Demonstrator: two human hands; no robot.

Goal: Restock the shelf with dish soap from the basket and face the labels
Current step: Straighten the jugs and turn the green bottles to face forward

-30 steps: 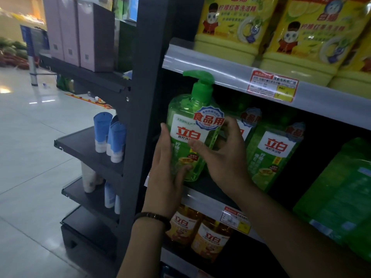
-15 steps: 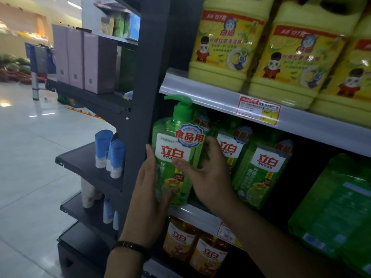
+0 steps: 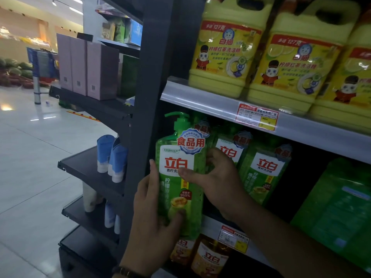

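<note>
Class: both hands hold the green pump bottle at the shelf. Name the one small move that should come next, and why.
Probably slide the green pump bottle back level with the neighbouring green bottles. Its label already faces out, but the left hand and right hand hold it forward of the shelf edge.

Ceiling lights point(image 3: 75, 10) at far left are glaring off the floor point(image 3: 30, 157), while the recess under the shelf point(image 3: 200, 98) is lying in deep shadow. The wide lens is bowing the post point(image 3: 148, 97); the near right is looking dim and soft.
</note>
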